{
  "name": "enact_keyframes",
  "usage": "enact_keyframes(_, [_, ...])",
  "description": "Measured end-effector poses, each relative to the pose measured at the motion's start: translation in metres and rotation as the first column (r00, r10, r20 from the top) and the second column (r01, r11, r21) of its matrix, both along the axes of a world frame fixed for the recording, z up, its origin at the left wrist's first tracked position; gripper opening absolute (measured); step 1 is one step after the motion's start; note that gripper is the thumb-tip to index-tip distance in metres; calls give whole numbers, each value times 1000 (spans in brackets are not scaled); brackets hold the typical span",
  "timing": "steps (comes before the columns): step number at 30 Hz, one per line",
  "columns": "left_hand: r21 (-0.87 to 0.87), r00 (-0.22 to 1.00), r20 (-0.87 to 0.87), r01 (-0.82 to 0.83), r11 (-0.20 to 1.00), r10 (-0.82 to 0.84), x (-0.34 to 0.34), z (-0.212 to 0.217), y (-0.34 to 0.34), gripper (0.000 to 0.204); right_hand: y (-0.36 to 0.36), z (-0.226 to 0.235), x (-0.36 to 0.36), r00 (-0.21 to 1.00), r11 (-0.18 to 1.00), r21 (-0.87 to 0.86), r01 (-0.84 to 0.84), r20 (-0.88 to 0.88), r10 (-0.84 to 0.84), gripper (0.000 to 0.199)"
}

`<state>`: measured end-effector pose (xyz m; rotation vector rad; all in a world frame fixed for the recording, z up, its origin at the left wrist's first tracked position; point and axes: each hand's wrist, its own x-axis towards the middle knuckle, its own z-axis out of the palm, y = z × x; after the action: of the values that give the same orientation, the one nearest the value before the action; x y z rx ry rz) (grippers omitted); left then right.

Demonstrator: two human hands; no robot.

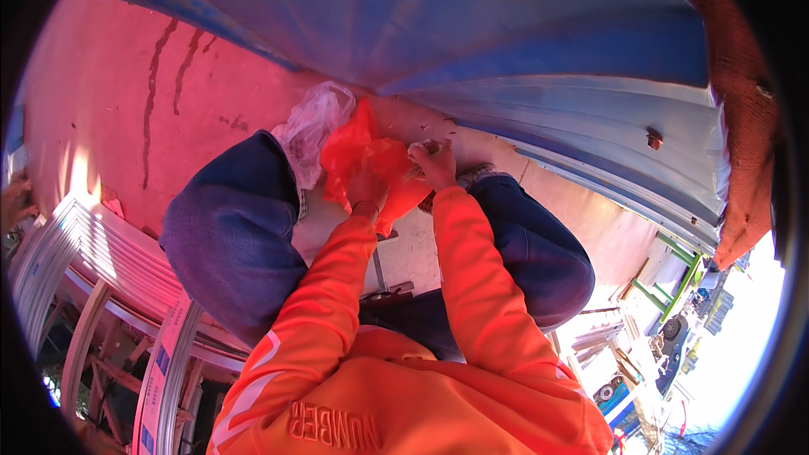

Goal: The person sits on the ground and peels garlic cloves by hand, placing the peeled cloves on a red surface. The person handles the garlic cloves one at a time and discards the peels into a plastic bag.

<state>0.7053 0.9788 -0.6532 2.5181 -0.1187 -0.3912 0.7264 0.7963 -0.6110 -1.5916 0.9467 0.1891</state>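
Note:
Between my knees is a crumpled red plastic bag (pixel 371 147). My left hand (pixel 367 190) reaches into its folds, and the thin plastic covers the fingers, so I cannot see their grip. Just right of the bag, my right hand (pixel 436 166) is closed, thumb and fingers curled round a small pale, greyish thing (pixel 417 152) too small to name. The red plastic comes close under this hand; I cannot tell whether they touch. A clear, whitish plastic bag (pixel 316 122) lies crumpled beside the red one, against my left knee.
A large blue metal panel (pixel 556 25) with rusty bolts stands close in front. Stacked metal profiles (pixel 118 253) lie at the left. Behind my right knee are a green metal frame (pixel 674 278) and scattered scrap. The concrete floor (pixel 109 101) has dark stains.

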Motion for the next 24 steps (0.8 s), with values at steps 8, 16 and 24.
enact_keyframes(8, [110, 962, -230, 174, 979, -146, 89, 40, -16, 46, 0, 21, 0, 872, 970, 215, 113, 446, -200, 30])
enact_keyframes(16, [-169, 988, 147, 60, 984, -35, 114, 64, -15, 21, -5, 75, 5, 787, 960, 253, 121, 565, -248, 52])
enact_keyframes(24, [-611, 957, -246, -32, 791, -152, 152, 71, -13, 24, 76, 143, -64, 928, 977, 2, -213, 312, 202, 57])
